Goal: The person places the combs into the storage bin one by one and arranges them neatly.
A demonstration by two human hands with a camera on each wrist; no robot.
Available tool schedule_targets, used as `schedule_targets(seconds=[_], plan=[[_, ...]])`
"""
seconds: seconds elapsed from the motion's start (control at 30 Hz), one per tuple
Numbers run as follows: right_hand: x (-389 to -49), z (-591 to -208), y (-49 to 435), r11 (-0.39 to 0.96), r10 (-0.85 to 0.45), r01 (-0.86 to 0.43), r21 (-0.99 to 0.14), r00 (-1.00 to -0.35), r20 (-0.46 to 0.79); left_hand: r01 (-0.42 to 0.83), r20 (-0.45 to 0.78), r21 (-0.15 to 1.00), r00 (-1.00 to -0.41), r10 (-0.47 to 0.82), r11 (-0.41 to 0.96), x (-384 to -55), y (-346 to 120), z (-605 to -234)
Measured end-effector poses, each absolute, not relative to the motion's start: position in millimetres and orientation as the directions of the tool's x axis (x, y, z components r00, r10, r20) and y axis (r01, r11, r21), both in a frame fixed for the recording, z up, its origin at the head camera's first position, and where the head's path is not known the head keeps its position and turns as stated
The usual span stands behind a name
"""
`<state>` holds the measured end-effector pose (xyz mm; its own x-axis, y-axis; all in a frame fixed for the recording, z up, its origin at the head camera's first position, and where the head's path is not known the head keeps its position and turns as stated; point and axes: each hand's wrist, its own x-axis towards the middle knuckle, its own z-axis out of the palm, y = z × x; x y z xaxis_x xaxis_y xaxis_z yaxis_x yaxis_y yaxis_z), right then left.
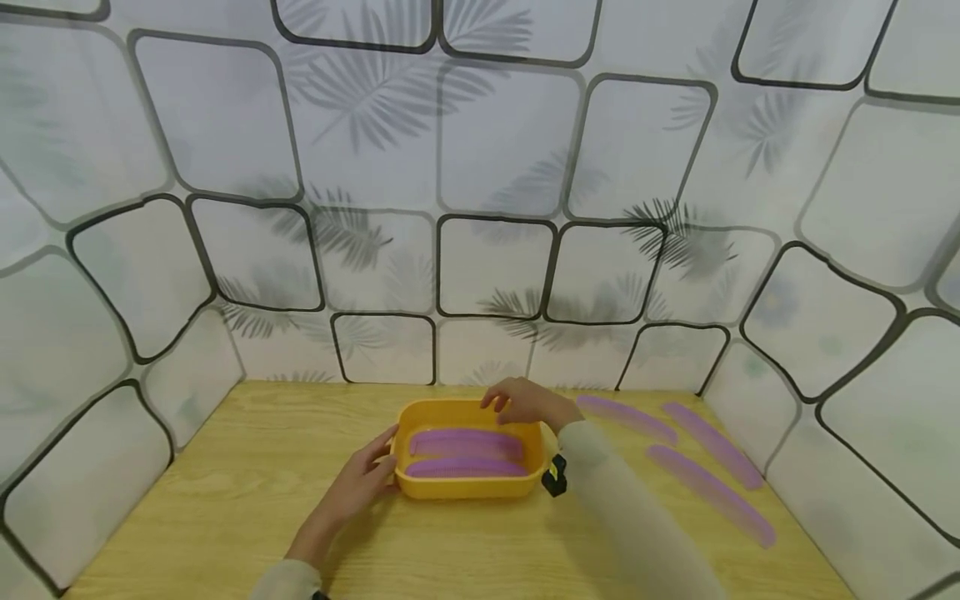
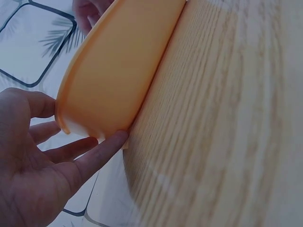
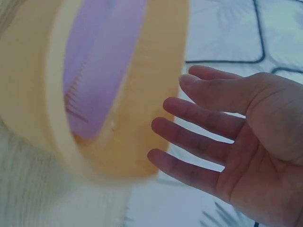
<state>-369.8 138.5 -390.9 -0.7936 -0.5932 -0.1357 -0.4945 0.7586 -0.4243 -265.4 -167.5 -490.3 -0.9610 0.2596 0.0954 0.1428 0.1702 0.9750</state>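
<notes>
A yellow plastic basin sits on the table, with two purple combs lying lengthwise inside it, one behind the other. My left hand holds the basin's left end. In the left wrist view its fingertips meet the rim and the end wall. Above the basin's back right part is my right hand, its fingers loosely spread and holding nothing. The right wrist view shows this hand beside the basin wall, with comb teeth visible inside.
Three more purple combs lie on the wooden table at the right: one at the back, one far right and one nearer. A patterned cloth wall encloses the table at the back and both sides.
</notes>
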Motion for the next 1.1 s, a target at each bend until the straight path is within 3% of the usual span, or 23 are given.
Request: schedule_targets(seconds=[0.27,1.1], plan=[[-367,-386,186,0.691,-0.631,-0.532,-0.489,-0.775,-0.048,0.146,0.1,0.974,-0.963,0.251,0.174,-264,-166,-488],[-323,-400,320,0.739,-0.483,-0.395,-0.545,-0.876,-0.021,0.164,0.112,0.97,-0.956,0.272,0.178,-264,-167,-489]])
